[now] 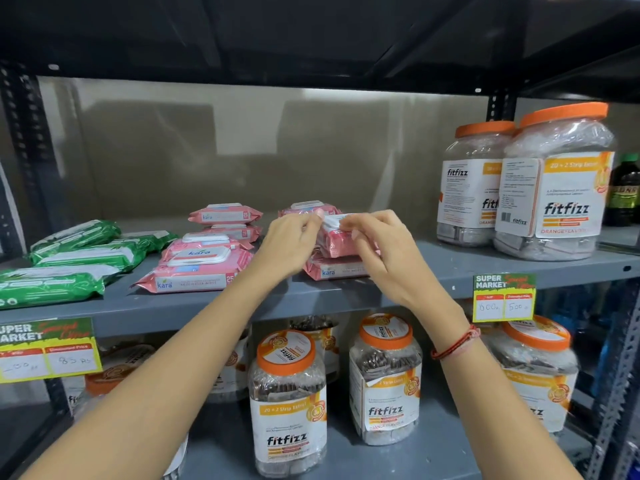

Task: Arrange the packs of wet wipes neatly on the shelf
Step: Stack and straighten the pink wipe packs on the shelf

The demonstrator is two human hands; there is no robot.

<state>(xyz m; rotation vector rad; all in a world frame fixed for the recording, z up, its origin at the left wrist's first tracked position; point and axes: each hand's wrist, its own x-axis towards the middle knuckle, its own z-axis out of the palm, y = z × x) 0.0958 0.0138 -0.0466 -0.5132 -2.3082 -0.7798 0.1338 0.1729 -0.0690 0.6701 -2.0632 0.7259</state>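
Both hands, left (289,242) and right (375,245), pinch a soft pink plastic wipes pack (334,242) atop its stack on the grey metal shelf (433,271); light, squashy, slippery film; the grip at its ends seems best.

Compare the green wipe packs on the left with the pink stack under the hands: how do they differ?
The green wipe packs lie askew, overlapping at angles; the pink stack sits squarer, pack on pack. The green packs are untouched; both the left hand and the right hand have their fingers on the pink stack's top pack. Both groups rest on the same grey shelf, lying flat.
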